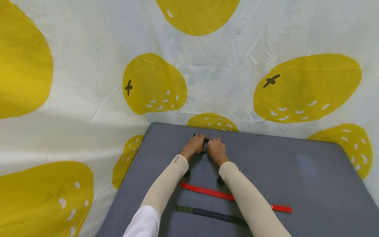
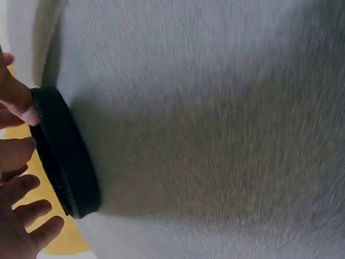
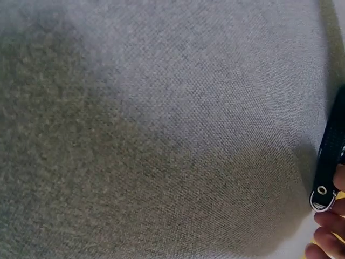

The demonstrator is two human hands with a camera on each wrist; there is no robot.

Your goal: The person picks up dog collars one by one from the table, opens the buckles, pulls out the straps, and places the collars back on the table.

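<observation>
Both hands meet over the far part of the padded grey surface at a black collar [image 1: 206, 140]. My left hand [image 1: 196, 144] grips its left part from above, and my right hand [image 1: 216, 149] holds its right part. In the left wrist view the black collar [image 2: 70, 156] shows as a curved band, with a thumb pressed on its upper end and spread fingers [image 2: 24, 186] beside it. The right wrist view shows the collar's end with an eyelet and a metal D-ring [image 3: 322, 205], fingers [image 3: 329, 221] curled at it.
Nearer to me, a red collar [image 1: 207, 192] lies across the grey surface [image 1: 266, 171], partly under my right forearm. Below it lies a green-and-black collar [image 1: 213, 214], its right end hidden by the same arm. White cloth [image 1: 219, 85] with yellow fruit prints hangs behind and to the left.
</observation>
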